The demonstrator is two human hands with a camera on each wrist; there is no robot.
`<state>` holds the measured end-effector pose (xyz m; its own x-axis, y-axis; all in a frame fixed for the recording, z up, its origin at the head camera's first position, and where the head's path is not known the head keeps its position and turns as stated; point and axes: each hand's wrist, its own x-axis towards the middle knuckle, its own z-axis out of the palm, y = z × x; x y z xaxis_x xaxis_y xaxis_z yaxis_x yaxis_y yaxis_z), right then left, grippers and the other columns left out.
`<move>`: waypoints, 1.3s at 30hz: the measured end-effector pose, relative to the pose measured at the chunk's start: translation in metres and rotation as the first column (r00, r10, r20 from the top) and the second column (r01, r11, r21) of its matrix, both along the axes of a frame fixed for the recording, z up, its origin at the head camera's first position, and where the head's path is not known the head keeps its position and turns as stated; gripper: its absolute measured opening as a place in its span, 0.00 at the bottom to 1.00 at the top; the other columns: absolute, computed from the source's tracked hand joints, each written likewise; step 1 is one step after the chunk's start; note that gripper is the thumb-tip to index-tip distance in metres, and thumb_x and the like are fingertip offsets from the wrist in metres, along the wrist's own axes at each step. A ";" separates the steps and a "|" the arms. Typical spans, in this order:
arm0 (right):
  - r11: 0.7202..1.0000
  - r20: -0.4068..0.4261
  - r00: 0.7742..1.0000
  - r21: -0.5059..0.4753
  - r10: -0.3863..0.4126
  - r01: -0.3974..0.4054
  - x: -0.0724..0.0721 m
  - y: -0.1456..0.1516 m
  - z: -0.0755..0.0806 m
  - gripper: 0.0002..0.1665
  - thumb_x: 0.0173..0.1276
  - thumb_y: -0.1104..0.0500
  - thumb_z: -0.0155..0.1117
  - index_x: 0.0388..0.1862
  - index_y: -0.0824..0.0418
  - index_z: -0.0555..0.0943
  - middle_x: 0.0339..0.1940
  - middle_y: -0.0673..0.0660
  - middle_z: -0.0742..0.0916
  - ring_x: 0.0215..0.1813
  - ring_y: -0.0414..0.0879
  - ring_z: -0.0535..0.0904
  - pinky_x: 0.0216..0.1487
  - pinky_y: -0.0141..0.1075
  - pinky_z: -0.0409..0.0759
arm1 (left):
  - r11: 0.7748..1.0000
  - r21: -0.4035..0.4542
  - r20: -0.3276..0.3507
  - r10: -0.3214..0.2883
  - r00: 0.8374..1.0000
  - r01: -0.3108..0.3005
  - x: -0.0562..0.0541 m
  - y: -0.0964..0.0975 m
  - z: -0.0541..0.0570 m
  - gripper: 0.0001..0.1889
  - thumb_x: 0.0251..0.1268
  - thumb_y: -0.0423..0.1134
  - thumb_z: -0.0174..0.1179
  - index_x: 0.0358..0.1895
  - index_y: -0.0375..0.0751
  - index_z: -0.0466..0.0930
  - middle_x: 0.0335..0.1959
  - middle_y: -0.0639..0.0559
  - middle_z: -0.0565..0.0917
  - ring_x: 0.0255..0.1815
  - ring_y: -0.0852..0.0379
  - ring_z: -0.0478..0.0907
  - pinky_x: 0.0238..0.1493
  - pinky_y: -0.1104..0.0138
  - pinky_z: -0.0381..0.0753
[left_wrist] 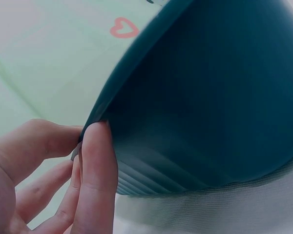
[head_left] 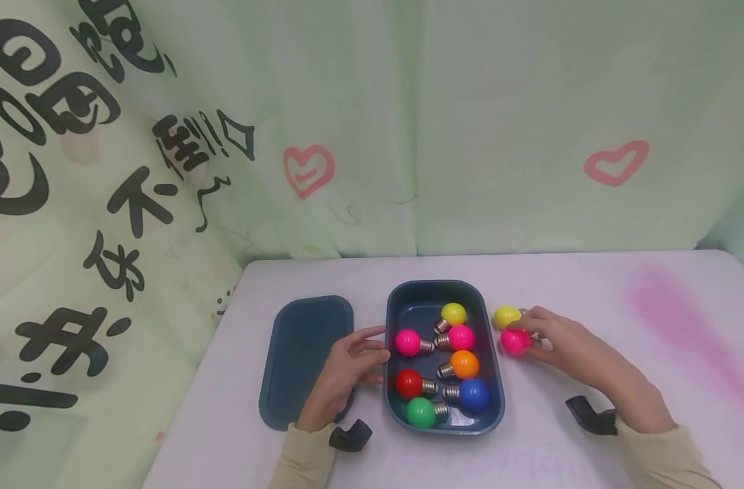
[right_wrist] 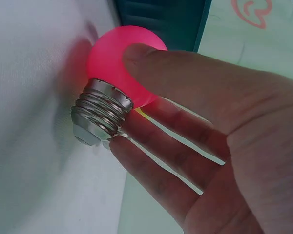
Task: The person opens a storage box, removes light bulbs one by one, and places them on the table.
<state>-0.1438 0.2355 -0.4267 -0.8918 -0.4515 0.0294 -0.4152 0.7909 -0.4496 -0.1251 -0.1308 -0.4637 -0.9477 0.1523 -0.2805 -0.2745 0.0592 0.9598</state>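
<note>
My right hand pinches a pink light bulb just off the tray's right side. In the right wrist view the thumb lies on the pink globe, with fingers behind it and the metal screw base bare. A yellow bulb lies just beyond it, partly hidden by that hand. On the other side, my left hand holds the left rim of the dark blue tray, its fingertips right at the edge. Inside the tray lie several bulbs: yellow, pink, orange, red, blue and green.
A flat dark blue lid lies left of the tray, partly under my left forearm and hand. Both stand on a white-covered table with a pink stain at right. A pale green curtain with drawn hearts closes off the back.
</note>
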 end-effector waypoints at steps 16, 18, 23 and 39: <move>1.000 -0.038 0.999 0.022 -0.020 0.020 -0.001 -0.002 0.000 0.28 0.56 0.60 0.78 0.57 0.59 0.81 0.49 0.58 0.82 0.50 0.56 0.82 0.50 0.52 0.84 | 1.000 -0.009 -0.004 0.002 1.000 -0.002 0.000 0.000 0.001 0.27 0.62 0.41 0.69 0.66 0.46 0.76 0.51 0.42 0.84 0.44 0.54 0.83 0.38 0.63 0.87; 0.999 -0.033 0.999 0.022 -0.024 0.025 -0.001 -0.003 0.001 0.28 0.56 0.61 0.78 0.57 0.60 0.81 0.50 0.59 0.82 0.51 0.57 0.82 0.51 0.53 0.84 | 1.000 -0.008 -0.002 0.002 1.000 -0.002 0.000 0.000 0.002 0.27 0.62 0.41 0.69 0.66 0.46 0.76 0.52 0.42 0.84 0.44 0.54 0.83 0.39 0.63 0.87; 0.999 -0.024 0.999 0.023 -0.023 0.024 -0.001 -0.003 0.003 0.29 0.55 0.62 0.78 0.56 0.61 0.81 0.50 0.60 0.82 0.51 0.58 0.82 0.51 0.53 0.84 | 1.000 -0.002 -0.008 -0.005 1.000 0.005 0.001 0.000 0.003 0.27 0.62 0.42 0.69 0.66 0.46 0.76 0.52 0.42 0.84 0.44 0.54 0.83 0.39 0.62 0.87; 1.000 -0.006 1.000 0.012 -0.023 0.023 -0.001 -0.030 0.024 0.28 0.58 0.61 0.76 0.58 0.61 0.80 0.53 0.61 0.82 0.56 0.59 0.80 0.54 0.52 0.83 | 1.000 0.014 -0.013 -0.009 1.000 0.009 0.000 0.001 0.001 0.26 0.63 0.39 0.68 0.65 0.44 0.76 0.50 0.41 0.84 0.43 0.54 0.83 0.38 0.63 0.87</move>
<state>-0.1451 0.2057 -0.4031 -0.9018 -0.4313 0.0289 -0.3993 0.8055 -0.4378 -0.1253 -0.1295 -0.4623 -0.9497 0.1649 -0.2662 -0.2618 0.0480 0.9639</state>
